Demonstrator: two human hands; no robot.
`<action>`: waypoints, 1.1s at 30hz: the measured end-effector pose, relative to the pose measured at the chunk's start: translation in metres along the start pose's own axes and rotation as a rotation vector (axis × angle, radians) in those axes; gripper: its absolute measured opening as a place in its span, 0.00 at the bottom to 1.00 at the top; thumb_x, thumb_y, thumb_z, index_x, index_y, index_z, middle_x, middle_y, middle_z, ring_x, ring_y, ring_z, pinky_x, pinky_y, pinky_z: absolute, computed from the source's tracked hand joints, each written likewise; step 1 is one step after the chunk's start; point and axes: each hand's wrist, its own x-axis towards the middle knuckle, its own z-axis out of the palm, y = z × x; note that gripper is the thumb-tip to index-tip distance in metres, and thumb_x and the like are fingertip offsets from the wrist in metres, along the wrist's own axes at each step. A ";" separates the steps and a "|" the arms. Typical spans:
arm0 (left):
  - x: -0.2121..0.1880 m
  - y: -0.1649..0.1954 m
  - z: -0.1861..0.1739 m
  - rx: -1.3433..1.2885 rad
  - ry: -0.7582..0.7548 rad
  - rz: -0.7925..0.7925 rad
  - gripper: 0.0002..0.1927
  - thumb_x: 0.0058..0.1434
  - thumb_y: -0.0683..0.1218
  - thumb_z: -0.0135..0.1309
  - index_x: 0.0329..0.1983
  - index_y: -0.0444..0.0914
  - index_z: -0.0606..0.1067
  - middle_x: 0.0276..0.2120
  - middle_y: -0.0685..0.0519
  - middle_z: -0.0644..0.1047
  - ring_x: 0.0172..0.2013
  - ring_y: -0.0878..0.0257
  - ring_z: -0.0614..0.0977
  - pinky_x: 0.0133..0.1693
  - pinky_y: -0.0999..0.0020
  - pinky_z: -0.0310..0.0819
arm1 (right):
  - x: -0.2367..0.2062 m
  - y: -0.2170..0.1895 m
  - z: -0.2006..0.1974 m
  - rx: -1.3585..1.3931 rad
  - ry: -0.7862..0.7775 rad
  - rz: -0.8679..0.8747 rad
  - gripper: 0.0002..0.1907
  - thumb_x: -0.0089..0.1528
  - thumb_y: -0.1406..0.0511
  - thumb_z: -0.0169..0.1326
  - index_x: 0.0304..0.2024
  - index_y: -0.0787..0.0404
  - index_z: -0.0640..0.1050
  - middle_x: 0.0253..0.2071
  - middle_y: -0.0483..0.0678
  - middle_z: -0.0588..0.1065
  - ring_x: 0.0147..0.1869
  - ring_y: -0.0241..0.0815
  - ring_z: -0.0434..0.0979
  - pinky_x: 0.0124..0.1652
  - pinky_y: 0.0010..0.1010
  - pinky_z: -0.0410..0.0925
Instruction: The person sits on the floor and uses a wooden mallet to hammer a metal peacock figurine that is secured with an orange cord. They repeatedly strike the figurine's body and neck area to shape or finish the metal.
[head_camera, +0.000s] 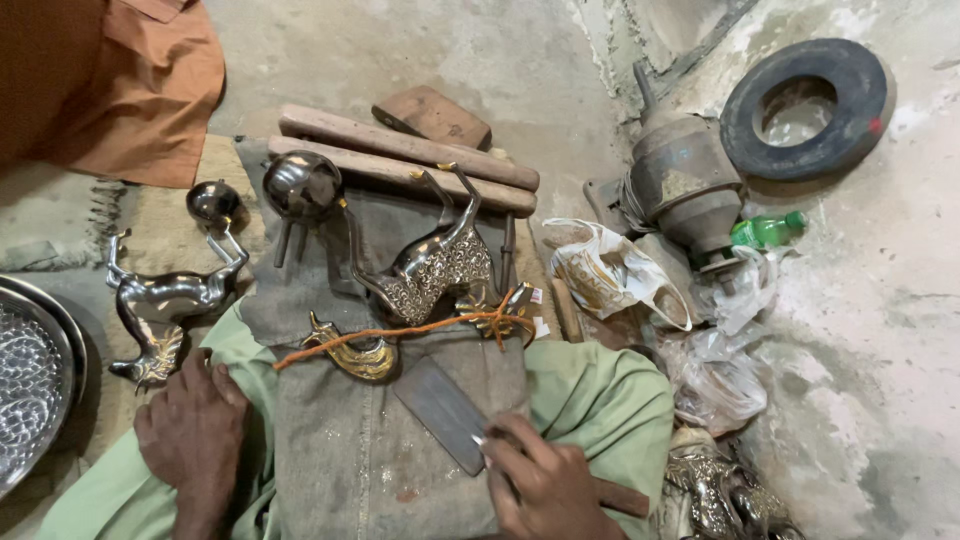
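Head view: your right hand (548, 488) at lower centre grips the flat metal file (445, 415), blade angled up-left across the grey cloth (350, 450). Your left hand (190, 435), lower left, rests fingers curled on your knee, holding nothing, just beside the silver deer figurine (165, 300). The engraved brass deer (430, 265) lies mid-frame.

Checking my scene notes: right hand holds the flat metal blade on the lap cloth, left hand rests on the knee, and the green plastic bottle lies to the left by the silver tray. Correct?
One error. The green plastic bottle lies on the right, beside the grey motor, not by the silver tray. The head view shows it. The rest holds: right hand holds the flat metal blade on the lap cloth, left hand rests on the knee.
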 end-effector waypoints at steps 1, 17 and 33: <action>0.001 0.000 0.000 0.004 0.009 -0.003 0.12 0.79 0.55 0.48 0.56 0.47 0.76 0.40 0.53 0.83 0.41 0.56 0.83 0.51 0.60 0.71 | -0.001 0.000 -0.001 -0.009 0.019 -0.005 0.13 0.51 0.69 0.58 0.39 0.59 0.80 0.49 0.48 0.79 0.33 0.46 0.85 0.30 0.34 0.76; 0.003 -0.006 -0.001 0.033 0.027 0.018 0.10 0.79 0.54 0.50 0.53 0.47 0.76 0.39 0.53 0.82 0.40 0.55 0.83 0.49 0.59 0.72 | 0.014 -0.008 0.008 0.032 -0.025 0.039 0.09 0.55 0.69 0.59 0.39 0.59 0.80 0.50 0.49 0.79 0.31 0.50 0.83 0.30 0.38 0.75; 0.004 -0.010 0.001 0.012 0.034 0.036 0.14 0.76 0.55 0.48 0.55 0.45 0.76 0.40 0.52 0.82 0.42 0.56 0.83 0.51 0.58 0.71 | 0.032 -0.015 0.016 0.030 -0.015 0.005 0.10 0.54 0.71 0.60 0.39 0.62 0.80 0.45 0.51 0.79 0.31 0.52 0.81 0.28 0.39 0.72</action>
